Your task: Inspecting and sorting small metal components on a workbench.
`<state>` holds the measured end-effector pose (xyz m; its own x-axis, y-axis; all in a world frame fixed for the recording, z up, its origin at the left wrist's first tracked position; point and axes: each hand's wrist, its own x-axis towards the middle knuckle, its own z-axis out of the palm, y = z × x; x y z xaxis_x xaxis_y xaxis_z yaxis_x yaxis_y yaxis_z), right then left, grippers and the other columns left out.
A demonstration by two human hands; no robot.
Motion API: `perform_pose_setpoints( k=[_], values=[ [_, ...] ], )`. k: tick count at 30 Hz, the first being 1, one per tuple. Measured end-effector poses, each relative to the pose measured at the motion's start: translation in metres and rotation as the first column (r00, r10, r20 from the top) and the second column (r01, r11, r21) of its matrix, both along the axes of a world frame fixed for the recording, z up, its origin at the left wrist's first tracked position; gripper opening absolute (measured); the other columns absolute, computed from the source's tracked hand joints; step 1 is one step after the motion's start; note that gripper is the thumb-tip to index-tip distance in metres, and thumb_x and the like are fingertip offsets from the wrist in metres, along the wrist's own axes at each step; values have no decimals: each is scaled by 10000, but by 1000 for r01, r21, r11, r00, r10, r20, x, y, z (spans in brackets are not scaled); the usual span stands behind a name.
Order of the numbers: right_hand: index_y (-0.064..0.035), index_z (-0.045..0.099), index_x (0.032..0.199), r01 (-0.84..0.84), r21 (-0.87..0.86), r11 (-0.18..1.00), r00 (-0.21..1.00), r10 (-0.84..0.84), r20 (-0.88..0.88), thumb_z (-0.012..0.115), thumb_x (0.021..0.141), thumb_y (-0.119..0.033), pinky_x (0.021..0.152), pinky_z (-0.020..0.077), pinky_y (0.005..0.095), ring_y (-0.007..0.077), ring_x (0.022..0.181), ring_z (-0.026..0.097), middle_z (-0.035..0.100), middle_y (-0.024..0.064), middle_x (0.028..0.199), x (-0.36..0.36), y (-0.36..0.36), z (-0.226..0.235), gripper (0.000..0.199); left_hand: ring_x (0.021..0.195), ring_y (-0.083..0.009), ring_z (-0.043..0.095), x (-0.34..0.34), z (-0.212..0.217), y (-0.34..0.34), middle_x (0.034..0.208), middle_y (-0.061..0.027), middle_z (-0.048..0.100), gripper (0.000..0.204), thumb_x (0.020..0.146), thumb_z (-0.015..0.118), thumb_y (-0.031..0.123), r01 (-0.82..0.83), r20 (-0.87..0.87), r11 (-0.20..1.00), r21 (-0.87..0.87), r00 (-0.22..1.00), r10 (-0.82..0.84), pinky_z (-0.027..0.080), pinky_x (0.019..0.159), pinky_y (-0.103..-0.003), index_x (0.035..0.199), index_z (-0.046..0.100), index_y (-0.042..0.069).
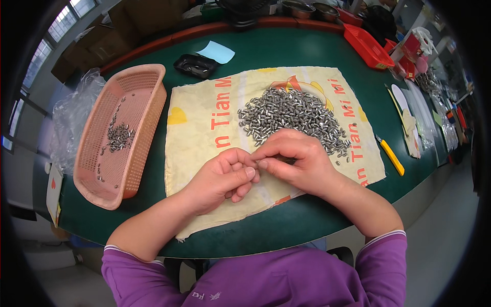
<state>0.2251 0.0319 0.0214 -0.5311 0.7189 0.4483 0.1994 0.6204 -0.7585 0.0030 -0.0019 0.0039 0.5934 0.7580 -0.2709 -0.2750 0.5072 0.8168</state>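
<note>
My left hand [225, 179] and my right hand [294, 157] meet over the near part of a cream printed cloth [197, 143]. Both are closed, with thumbs and fingertips pinched close together. Anything between the fingertips is too small or too hidden to make out. Just beyond my right hand spreads a heap of small shiny metal pieces [284, 112], rounded and silvery, and a few lie loose at its right edge. On the left stands a pink plastic basket [159, 102] with perforated walls. A smaller cluster of similar metal pieces [120, 137] lies on its bottom.
A yellow utility knife [392, 157] lies right of the cloth. Farther back are a black tray [195, 65], a light blue sheet [217, 51] and a red tray [368, 46]. Clear plastic bags [76, 115] crowd the basket's left side. The green table [245, 243] curves nearest me.
</note>
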Motion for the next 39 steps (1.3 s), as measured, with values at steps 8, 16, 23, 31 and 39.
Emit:
perform_pose_setpoints(
  k=[8, 16, 23, 31, 39],
  values=[
    [-103, 727, 925, 162, 226, 961, 916, -231, 328, 743, 796, -120, 828, 515, 405, 285, 934, 610, 621, 68, 908, 13, 9, 4, 131, 672, -125, 496, -3, -8, 2, 996, -100, 605, 173, 1051, 465, 172, -98, 156, 991, -91, 981, 112, 387, 533, -234, 1141, 536, 43],
    [-103, 709, 915, 89, 280, 956, 901, -196, 386, 764, 773, -127, 845, 486, 408, 273, 945, 583, 595, 52, 912, -2, 8, -11, 154, 658, -126, 473, -1, -5, 3, 970, -94, 591, 188, 1057, 455, 188, -116, 155, 988, -102, 979, 131, 377, 528, -232, 1138, 537, 40],
    [-87, 699, 907, 90, 153, 984, 981, -113, 156, 802, 757, -102, 843, 490, 380, 259, 927, 619, 646, 51, 916, -2, 5, -1, 183, 632, -73, 476, 1, 0, 1, 949, -63, 601, 126, 1042, 543, 142, -90, 58, 993, -79, 994, 95, 349, 497, -205, 1134, 534, 57],
    [-79, 733, 916, 26, 210, 977, 987, -58, 152, 840, 719, -116, 826, 502, 377, 243, 891, 637, 662, 52, 905, -1, 1, 4, 227, 611, -51, 475, -3, -1, 2, 902, -43, 625, 135, 1039, 584, 179, -17, 94, 997, -73, 995, 24, 334, 485, -180, 1105, 549, 67],
    [-81, 729, 923, 15, -6, 1000, 1000, -15, 23, 780, 803, -104, 795, 522, 371, 245, 883, 645, 668, 55, 902, 0, 2, -3, 132, 608, -50, 499, -1, -1, 1, 866, -28, 622, 138, 1052, 561, 221, -28, 68, 998, -64, 997, 32, 349, 480, -182, 1055, 569, 83]
  ],
)
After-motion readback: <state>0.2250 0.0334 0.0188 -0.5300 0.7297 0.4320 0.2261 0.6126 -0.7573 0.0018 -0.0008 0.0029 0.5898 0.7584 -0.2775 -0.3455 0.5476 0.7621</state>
